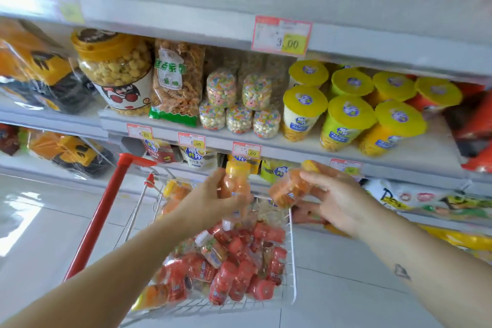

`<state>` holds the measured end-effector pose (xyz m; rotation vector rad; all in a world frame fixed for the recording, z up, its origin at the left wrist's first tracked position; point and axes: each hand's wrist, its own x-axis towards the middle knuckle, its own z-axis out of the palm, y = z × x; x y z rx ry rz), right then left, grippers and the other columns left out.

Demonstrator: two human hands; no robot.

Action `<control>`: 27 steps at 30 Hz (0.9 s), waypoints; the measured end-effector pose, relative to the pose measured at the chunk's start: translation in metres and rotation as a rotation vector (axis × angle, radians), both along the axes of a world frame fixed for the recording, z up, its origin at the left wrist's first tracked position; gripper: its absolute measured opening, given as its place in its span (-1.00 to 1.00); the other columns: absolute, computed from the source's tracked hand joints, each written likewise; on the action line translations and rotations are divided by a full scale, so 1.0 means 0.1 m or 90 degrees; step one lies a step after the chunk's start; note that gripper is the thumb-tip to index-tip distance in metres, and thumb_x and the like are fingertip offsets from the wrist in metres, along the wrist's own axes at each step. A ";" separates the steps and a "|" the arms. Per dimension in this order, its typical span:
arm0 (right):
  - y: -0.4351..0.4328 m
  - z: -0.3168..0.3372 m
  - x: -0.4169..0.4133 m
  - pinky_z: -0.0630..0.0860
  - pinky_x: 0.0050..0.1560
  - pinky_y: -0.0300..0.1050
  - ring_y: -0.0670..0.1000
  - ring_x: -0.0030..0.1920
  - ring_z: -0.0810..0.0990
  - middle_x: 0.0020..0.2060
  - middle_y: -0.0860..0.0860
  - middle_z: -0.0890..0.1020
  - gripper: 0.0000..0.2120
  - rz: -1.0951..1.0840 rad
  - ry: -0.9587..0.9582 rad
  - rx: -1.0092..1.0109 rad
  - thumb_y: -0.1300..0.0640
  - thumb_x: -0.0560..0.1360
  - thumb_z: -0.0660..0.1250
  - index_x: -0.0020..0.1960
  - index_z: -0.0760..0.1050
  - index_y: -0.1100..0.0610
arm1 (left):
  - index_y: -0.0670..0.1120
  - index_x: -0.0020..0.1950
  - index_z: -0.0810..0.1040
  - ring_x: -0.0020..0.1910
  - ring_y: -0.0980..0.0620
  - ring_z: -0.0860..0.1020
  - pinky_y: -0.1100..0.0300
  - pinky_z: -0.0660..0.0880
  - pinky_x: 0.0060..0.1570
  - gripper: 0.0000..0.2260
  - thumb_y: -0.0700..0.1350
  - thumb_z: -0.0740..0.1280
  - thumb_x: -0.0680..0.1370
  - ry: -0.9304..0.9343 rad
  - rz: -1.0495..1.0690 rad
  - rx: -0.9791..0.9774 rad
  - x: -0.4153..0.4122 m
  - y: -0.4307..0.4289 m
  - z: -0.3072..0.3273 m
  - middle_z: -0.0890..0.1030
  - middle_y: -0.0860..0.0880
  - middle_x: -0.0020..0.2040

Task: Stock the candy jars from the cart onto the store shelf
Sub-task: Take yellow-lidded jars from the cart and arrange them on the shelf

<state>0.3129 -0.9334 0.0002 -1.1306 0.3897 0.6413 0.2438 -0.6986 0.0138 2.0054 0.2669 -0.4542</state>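
Left hand (213,201) grips an upright orange yellow-capped plastic candy jar (235,181) above the white wire cart (292,261). Right hand (336,201) pinches a second, tilted orange jar (290,189) just right of the first.

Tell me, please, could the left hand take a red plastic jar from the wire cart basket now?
Probably not yet: the left hand grips an orange yellow-lidded candy jar. The way itself looks free: the red plastic jars lie uncovered in the open wire basket below it.

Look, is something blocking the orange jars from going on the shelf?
Nothing visible. The left hand holds one orange jar, the right hand a second orange jar, in open air before the shelf.
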 end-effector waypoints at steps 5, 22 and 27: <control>-0.82 0.79 -0.09 0.60 -0.02 0.08 0.09 -0.19 0.59 -0.20 0.11 0.61 -0.81 -0.084 0.062 0.081 0.09 0.42 0.40 0.00 0.56 0.15 | -0.07 0.11 0.54 -0.21 0.04 0.57 0.19 0.56 -0.20 -0.64 0.09 0.50 0.44 0.036 0.085 -0.301 0.01 -1.02 0.78 0.60 -0.03 -0.11; -2.76 2.93 0.41 0.60 -0.25 -0.08 0.01 -0.28 0.59 -0.25 0.07 0.55 -0.81 -0.043 -0.315 0.054 0.39 0.35 0.27 -0.14 0.46 0.14 | -0.14 0.21 0.38 -0.24 0.03 0.34 0.14 0.61 -0.24 -0.66 -0.08 0.23 0.47 0.002 -0.122 -0.540 1.19 -3.26 2.67 0.36 -0.14 -0.07; -2.83 3.04 0.93 0.60 0.10 0.05 0.08 -0.06 0.64 -0.12 0.13 0.66 -0.86 -0.124 -0.426 -0.069 0.41 0.48 0.34 -0.02 0.59 0.25 | -0.09 0.02 0.57 -0.23 0.01 0.65 0.05 0.63 -0.10 -0.90 -0.08 0.32 0.59 -0.236 -0.046 -0.366 1.72 -3.39 2.83 0.66 -0.03 -0.22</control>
